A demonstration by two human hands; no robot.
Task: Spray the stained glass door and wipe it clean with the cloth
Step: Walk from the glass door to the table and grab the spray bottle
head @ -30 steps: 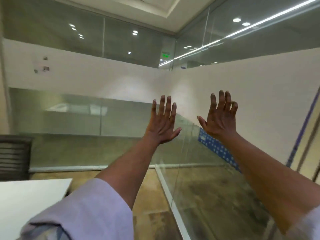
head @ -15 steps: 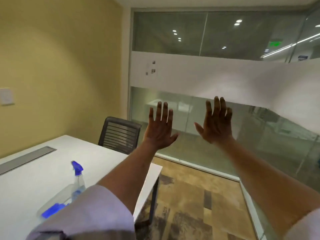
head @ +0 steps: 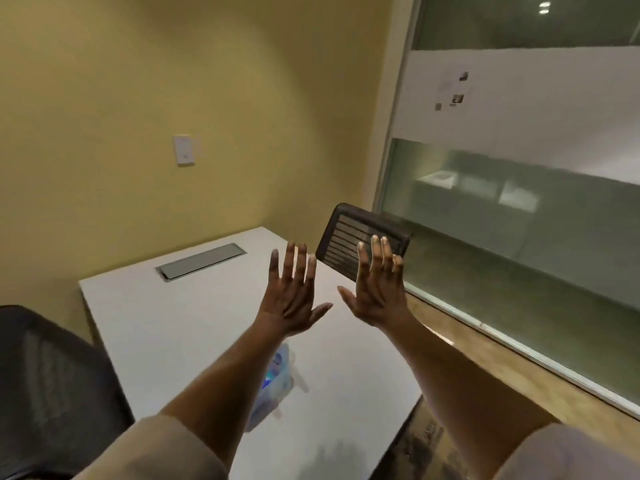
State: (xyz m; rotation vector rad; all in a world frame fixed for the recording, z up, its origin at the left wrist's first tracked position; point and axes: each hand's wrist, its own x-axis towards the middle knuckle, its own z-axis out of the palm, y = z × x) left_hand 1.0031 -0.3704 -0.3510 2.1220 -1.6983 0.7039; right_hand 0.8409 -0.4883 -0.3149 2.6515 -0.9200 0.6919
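Both your hands are up in front of you with fingers spread and palms facing away, holding nothing: the left hand (head: 292,299) and the right hand (head: 379,289) sit side by side over the far part of the desk (head: 156,317), their thumbs near each other but apart.

The spray bottle (head: 277,379) is what your next move turns on. It lies below and behind the left grip, toward you, partly hidden under your left forearm. It looks pale and clear with a blue patch showing; it is too blurred to tell which way its nozzle points or whether it lies flat or stands. Your left grip is the nearer one, so draw it back and down rather than reaching forward.

No cloth can be made out here. The glass wall (head: 519,237) runs off to the right of your right grip, well apart from it; nothing has been sprayed there as far as you can judge.
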